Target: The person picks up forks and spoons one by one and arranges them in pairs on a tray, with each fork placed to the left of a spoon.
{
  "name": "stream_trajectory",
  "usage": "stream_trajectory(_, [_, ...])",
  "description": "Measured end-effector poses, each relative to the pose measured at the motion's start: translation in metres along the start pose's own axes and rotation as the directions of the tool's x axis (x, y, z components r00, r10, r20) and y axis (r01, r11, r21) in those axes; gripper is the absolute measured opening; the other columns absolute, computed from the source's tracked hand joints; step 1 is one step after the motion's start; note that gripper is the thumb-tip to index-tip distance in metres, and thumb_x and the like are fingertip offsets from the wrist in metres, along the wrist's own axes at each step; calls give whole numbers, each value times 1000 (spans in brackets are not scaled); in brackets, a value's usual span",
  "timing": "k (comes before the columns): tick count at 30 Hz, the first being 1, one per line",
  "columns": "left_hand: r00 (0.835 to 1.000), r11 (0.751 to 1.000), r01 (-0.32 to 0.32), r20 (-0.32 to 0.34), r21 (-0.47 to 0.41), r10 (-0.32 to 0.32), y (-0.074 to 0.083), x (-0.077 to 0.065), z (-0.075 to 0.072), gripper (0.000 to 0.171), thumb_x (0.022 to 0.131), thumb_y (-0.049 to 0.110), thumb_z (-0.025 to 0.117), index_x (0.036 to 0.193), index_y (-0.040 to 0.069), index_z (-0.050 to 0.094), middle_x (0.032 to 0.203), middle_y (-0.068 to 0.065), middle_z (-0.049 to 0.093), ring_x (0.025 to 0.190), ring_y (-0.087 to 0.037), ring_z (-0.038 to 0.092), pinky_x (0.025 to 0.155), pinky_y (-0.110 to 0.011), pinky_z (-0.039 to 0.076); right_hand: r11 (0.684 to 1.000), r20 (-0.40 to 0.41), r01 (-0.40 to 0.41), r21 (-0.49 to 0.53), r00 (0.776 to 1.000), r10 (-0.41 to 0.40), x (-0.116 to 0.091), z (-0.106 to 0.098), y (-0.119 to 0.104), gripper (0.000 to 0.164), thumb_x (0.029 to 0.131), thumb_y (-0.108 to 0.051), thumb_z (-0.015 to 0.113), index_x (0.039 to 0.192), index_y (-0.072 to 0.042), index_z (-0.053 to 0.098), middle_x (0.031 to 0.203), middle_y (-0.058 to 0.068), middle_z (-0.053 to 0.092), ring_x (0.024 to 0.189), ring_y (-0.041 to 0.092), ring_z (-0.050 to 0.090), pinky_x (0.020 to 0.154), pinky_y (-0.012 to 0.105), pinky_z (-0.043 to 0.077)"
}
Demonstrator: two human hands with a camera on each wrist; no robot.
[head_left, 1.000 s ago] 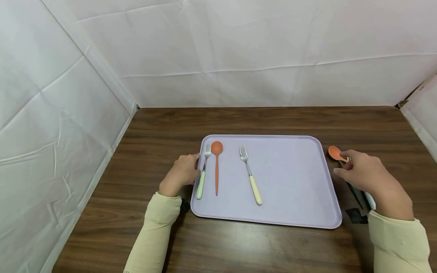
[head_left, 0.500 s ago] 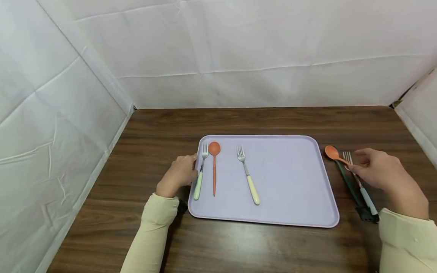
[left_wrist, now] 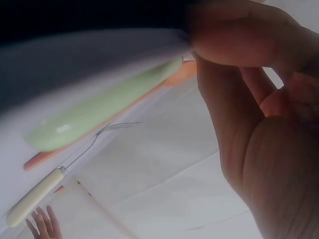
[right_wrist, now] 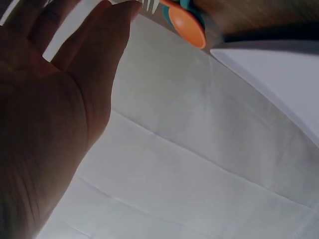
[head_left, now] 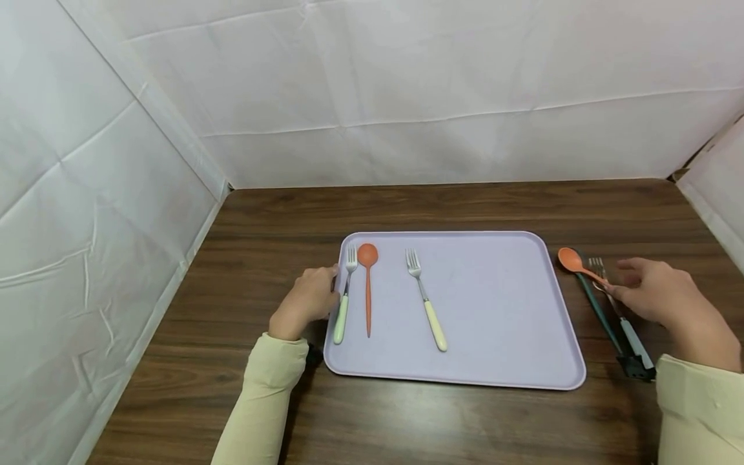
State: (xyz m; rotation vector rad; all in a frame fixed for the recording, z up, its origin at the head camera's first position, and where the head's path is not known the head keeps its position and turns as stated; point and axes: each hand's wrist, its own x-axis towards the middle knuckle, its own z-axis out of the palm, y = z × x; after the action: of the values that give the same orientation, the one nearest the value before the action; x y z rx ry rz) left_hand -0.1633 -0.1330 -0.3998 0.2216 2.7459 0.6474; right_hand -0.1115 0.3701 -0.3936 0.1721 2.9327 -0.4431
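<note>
At the left edge of the lilac tray [head_left: 494,310], my left hand [head_left: 308,294] grips the rim between thumb and fingers. Just inside that rim lies a green-handled fork [head_left: 341,316], beside a red-orange spoon [head_left: 368,290]. A cream-handled fork [head_left: 430,313] lies further right on the tray. Off the tray's right side, my right hand [head_left: 662,287] pinches the handle of an orange spoon [head_left: 569,259]; its fingertips are partly hidden. This spoon lies across a dark green utensil [head_left: 600,313] and a fork with a grey-blue handle [head_left: 636,342].
A dark wood-grain table [head_left: 436,426] carries everything. White sheeting [head_left: 378,90] hangs behind it and at both sides. Black wrist gear [head_left: 636,367] sits below my right wrist, overlapping the lower ends of the utensils.
My right hand has shifted right, away from the orange spoon's bowl and along its handle, uncovering the grey-blue-handled fork. The left hand stays at the tray rim.
</note>
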Motion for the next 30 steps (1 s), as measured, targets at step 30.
stream_trajectory(30, [1000,1000,-18,-20,17,19,-1,0,1,53,87,3,55,139,0,41,78,-13,56,46,-14,55,43,-25,45,996,70,-40,77,997,35,5,7,-5,26,80,-15,63,98,4,60,77,11,62,68,29,52,52,39,38])
